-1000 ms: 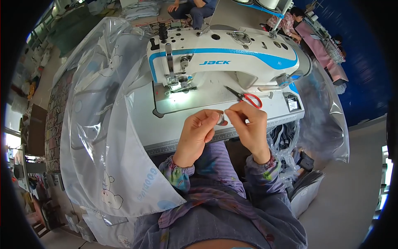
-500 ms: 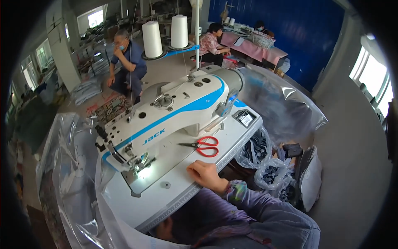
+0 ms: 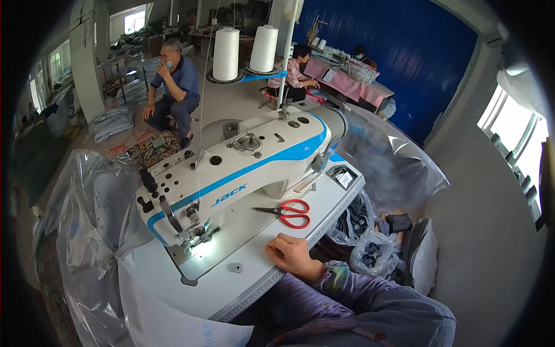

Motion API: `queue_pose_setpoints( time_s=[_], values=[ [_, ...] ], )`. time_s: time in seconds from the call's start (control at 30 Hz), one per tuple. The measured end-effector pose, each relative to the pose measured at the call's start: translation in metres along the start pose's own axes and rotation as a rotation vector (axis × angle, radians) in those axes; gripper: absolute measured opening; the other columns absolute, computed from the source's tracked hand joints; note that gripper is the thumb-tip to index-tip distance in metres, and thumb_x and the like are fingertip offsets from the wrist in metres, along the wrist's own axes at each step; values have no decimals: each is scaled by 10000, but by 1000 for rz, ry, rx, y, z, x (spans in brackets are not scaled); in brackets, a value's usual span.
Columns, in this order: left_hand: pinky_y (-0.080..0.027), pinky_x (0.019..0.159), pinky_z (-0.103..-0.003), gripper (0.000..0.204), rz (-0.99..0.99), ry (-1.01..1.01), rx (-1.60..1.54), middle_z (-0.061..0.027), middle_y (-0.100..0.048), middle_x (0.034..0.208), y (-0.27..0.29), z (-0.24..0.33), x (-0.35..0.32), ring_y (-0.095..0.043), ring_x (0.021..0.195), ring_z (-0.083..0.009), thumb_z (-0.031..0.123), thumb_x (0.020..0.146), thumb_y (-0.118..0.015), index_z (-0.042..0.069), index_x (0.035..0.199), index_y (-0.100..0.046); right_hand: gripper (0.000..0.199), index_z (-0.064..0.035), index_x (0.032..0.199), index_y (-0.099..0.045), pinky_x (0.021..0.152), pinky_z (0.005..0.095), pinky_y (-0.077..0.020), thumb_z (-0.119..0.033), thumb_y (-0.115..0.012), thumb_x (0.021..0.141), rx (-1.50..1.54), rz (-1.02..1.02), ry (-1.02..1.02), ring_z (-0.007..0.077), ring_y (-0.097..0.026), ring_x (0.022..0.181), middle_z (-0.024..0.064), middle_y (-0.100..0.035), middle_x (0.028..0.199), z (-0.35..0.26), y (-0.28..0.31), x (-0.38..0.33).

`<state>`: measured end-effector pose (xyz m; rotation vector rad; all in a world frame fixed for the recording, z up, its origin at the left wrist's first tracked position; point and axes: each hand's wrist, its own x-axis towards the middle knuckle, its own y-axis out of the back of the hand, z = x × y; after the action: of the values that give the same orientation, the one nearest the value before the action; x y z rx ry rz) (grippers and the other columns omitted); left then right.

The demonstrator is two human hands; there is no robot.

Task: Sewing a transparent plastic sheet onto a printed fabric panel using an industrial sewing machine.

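My right hand [image 3: 295,255] rests on the front of the white sewing table [image 3: 254,276], its fingers curled in with nothing seen in them. Just beyond it lie scissors [image 3: 296,214] with red handles, blades pointing left. To its left a small metal bobbin [image 3: 237,268] sits on the tabletop. The white and blue sewing machine [image 3: 237,168] stands behind these, with its lamp lit at the needle. No cloth shows under the needle. My left hand is out of sight.
Two white thread cones [image 3: 226,55] stand on a blue-armed rack. Clear plastic sheeting [image 3: 92,220] drapes the left side. Bags of dark cloth pieces [image 3: 376,254] lie right of the table. One person [image 3: 176,87] squats at far left; another [image 3: 293,75] sits farther back.
The view has shifted slightly, so the machine sits a little further right. A bit of skin below the table's front edge has gone from view. My right hand keeps its place on the table.
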<state>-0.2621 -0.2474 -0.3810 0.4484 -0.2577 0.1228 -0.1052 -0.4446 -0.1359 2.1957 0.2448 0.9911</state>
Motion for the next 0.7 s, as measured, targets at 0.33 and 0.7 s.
queue_pose_setpoints(
  time_s=[0.33,0.7],
  values=[
    [-570,822,-316,284,-183,73,-80,-151,-676,1217,1,19,7,-679,1039,-213,155,988,-630,45,1250,-628,75,-75,849,-683,501,319,-479,-74,-748,812,-25,1,-7,206,-615,549,53,-599,705,-5,2,3],
    [-560,808,-326,272,-416,125,-165,-146,-681,1200,1,65,39,-681,1027,-218,151,974,-643,46,1225,-639,69,-93,855,-665,518,353,-499,-107,-726,825,-32,1,-37,244,-621,578,54,-596,726,-11,2,0]
  ],
)
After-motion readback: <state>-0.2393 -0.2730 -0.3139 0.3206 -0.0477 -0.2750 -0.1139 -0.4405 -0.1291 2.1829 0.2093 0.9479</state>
